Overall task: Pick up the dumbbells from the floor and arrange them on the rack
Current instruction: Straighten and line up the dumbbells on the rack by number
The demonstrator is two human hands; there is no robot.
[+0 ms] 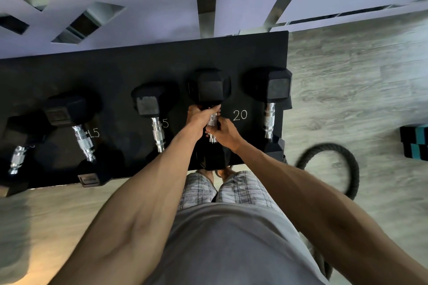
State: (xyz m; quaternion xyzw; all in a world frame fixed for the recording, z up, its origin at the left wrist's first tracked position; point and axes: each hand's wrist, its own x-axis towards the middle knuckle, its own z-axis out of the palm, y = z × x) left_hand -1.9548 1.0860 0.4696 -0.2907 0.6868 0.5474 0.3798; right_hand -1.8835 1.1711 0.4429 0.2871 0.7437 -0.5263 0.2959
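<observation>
A black rack [129, 69] with white numbers 15 and 20 lies below me. Both hands grip the chrome handle of one black hex dumbbell [209, 87], left of the 20 mark. My left hand [200, 115] wraps the handle's far part, just under the far head. My right hand [223, 133] holds the near part. Whether this dumbbell rests on the rack or hangs just above it is unclear. Another hex dumbbell [274, 85] lies at the rack's right edge. Further left lie a third dumbbell [148, 102], a fourth [67, 109] and a fifth [18, 136].
A black battle rope [347, 159] loops on the wood floor right of the rack. Teal and black blocks [414, 141] are stacked at the far right. A white wall with mirrored cut-outs [85, 23] rises behind the rack. My legs in plaid shorts [231, 190] stand at its near edge.
</observation>
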